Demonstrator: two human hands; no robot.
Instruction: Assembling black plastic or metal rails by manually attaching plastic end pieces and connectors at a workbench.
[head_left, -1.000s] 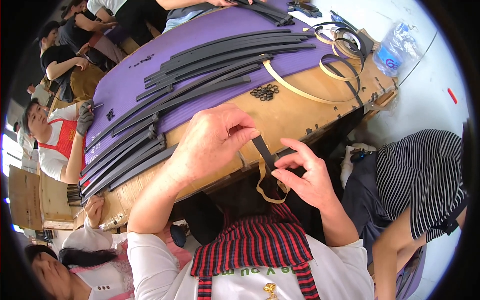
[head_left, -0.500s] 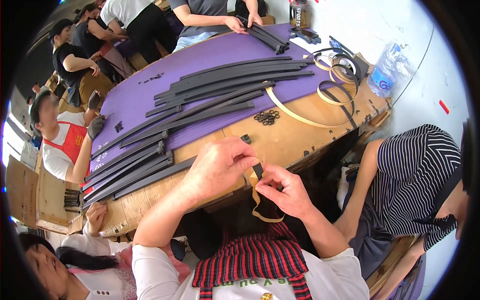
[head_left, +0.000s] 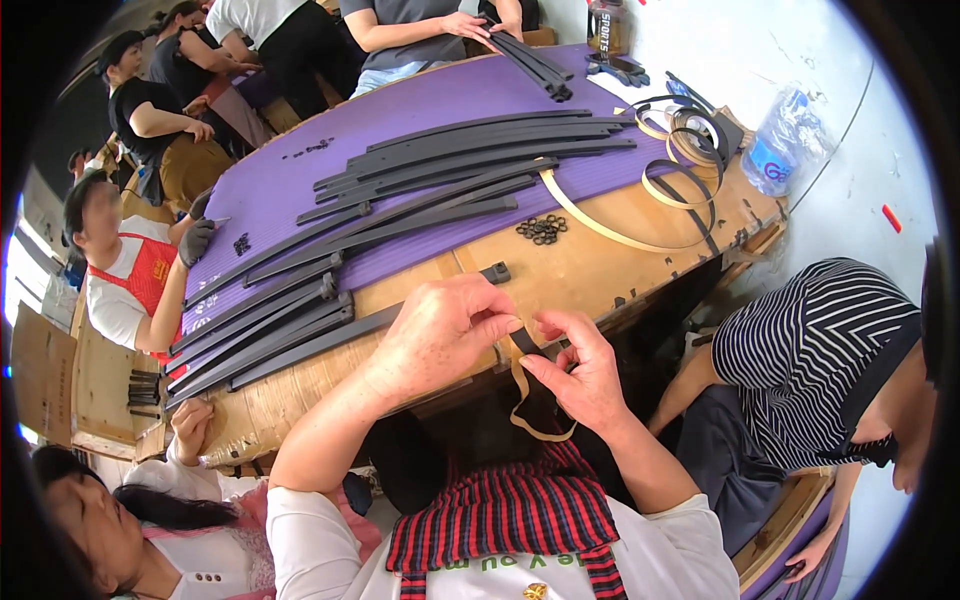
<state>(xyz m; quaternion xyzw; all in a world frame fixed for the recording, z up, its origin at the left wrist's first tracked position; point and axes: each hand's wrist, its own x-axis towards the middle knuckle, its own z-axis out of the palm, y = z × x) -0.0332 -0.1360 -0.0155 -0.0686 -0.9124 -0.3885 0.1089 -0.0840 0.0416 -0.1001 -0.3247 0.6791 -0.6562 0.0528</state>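
Observation:
In front of my body, just past the table's near edge, I hold a short black tape strip between both hands. My left hand is closed, thumb and fingertips pinching the strip's upper left end. My right hand pinches it from the other side with thumb and bent fingers. A narrow tan backing strip hangs in a loop below my fingers. Beyond my left hand, a long flat black bar lies on the table, its end reaching past my knuckles. A pile of small black rings rests farther off.
Several black bars lie across the purple mat. Coiled black-and-tan tape and a plastic bottle stand at the table's right. A co-worker in stripes sits close right; others work left and across, one holding bars.
My right hand has turned slightly, its fingers shifting along the tape strip, which now tilts more. My left hand stays nearly still. The striped co-worker's arm has moved.

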